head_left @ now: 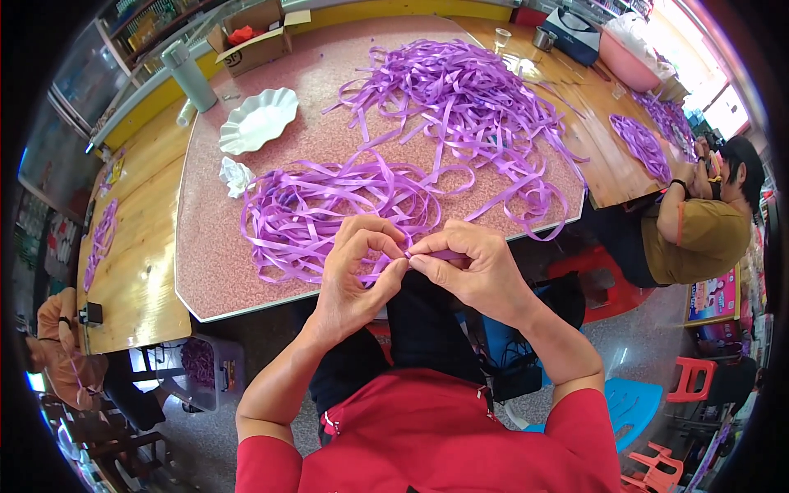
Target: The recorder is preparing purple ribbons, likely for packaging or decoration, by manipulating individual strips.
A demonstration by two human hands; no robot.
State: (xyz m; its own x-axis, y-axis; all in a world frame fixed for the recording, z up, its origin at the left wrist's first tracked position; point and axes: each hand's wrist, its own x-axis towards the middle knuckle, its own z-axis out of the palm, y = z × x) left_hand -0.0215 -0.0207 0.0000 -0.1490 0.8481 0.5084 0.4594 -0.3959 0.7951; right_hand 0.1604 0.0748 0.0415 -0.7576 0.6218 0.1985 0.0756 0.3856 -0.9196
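My left hand (355, 275) and my right hand (472, 267) meet fingertip to fingertip just in front of the table's near edge. Together they pinch a thin purple ribbon strip (408, 256) between thumbs and forefingers. The strip runs back into a loose pile of purple ribbon (329, 209) lying on the pink speckled tabletop (214, 263) right behind my hands. A bigger tangle of the same ribbon (460, 99) spreads over the far half of the table.
A white scalloped plate (257, 121), a crumpled tissue (236, 175), a grey flask (189, 76) and a cardboard box (255, 41) stand at the far left. A seated person (699, 230) works on the right, another person's hand (57, 324) at the left. Plastic stools (629, 403) stand below.
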